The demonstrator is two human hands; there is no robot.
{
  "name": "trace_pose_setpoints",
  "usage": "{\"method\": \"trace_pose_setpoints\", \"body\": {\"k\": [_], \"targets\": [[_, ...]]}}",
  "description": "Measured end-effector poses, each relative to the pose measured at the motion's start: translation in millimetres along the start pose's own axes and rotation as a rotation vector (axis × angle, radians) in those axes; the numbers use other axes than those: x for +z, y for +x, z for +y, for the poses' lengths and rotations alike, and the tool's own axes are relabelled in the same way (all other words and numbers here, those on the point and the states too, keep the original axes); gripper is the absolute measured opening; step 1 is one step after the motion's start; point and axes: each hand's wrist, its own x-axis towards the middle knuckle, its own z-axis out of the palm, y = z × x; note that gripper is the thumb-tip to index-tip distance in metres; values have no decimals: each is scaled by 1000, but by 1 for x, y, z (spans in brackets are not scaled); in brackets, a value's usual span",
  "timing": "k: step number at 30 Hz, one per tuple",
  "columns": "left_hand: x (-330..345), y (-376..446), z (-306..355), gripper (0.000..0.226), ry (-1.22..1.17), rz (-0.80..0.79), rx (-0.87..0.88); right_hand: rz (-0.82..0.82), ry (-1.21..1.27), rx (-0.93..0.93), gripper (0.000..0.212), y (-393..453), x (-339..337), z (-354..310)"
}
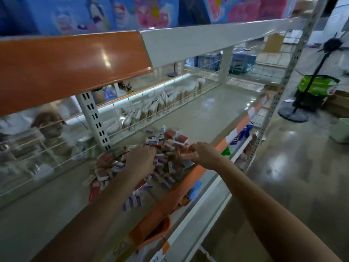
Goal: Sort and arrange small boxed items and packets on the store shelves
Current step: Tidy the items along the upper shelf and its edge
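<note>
Small boxes [160,159] lie heaped on the shelf [198,114] — probably light, stiff, crushable. Left hand [140,160] rests open on them; right hand [203,153] pinches one — take them by flat sides.

A shop. Metal shelves [188,114] on slotted uprights [94,120] carry orange price strips [71,61]. A heap of small boxes [164,148] lies loose under the fingers [149,150], with rows of packets [151,108] behind wire dividers beyond them, cans [243,131] on a lower shelf to their right, and a polished floor [292,167].
</note>
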Motion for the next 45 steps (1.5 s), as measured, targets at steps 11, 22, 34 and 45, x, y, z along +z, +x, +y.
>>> {"method": "trace_pose_setpoints", "body": {"k": [11, 22, 34, 45], "targets": [[0, 3, 17, 25, -48, -21, -223, -15, -62, -420, 27, 37, -7, 30], [-25, -86, 15, 34, -418, 233, -474, -42, 275, -761, 36, 31, 4, -31], [-39, -297, -33, 16, -430, 463, -771, -454, 642, -896, 32, -68, 72, -211], [-26, -504, -84, 20, -463, 570, -966, -935, 1115, -708, 28, -200, 154, -367]]}}
